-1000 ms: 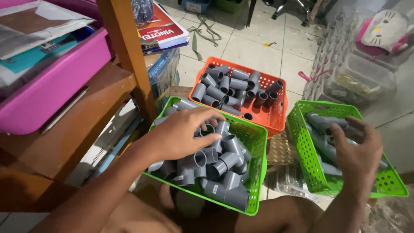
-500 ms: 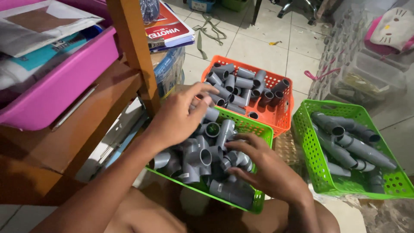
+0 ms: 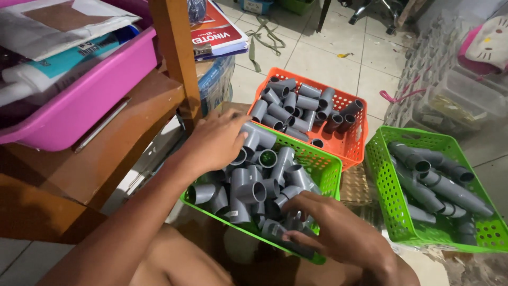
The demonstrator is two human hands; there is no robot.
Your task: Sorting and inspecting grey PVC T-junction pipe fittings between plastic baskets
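Hands [image 3: 217,140] [image 3: 338,230] cover grey fittings [image 3: 254,185]; grip unclear; green basket [image 3: 328,167] partly hidden

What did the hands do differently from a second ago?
The right hand left the right green basket and came across to the near green basket, landing on the grey pipe pieces. The left hand stayed on that pile. The orange basket didn't move.

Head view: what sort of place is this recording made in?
Probably a home workroom or small storeroom: baskets on a tiled floor, a wooden shelf with a pink tub, and both hands, left hand and right hand, in a green basket of grey pipe fittings.
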